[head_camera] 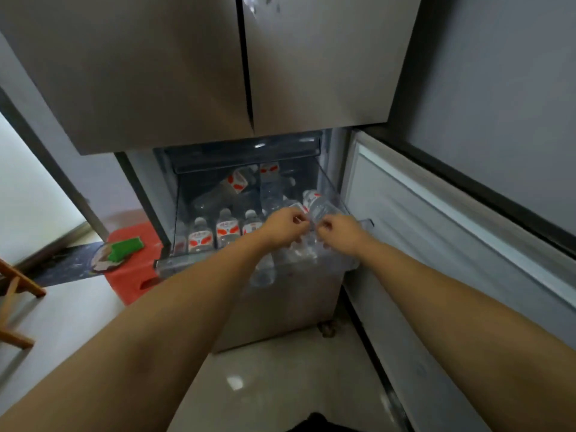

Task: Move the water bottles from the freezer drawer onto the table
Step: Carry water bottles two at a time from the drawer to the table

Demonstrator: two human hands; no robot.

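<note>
The freezer drawer (pixel 174 260) is pulled out below the closed upper doors. It holds several clear water bottles with red-and-white labels: a row standing at the front left (pixel 199 236) and others lying across the back (pixel 233 182). Both my arms reach into its right front part. My left hand (pixel 285 227) has its fingers curled around a clear bottle (pixel 263 272) that shows under my wrist. My right hand (pixel 341 235) is closed on a tilted bottle (pixel 321 207) that sticks up between the two hands. No table is in view.
The open lower freezer door (pixel 436 232) stands along the right. On the floor to the left, a red plastic stool (pixel 137 275) carries a green item (pixel 126 247). A wooden frame (pixel 18 288) stands at the far left. Pale tiled floor (pixel 280 385) lies below me.
</note>
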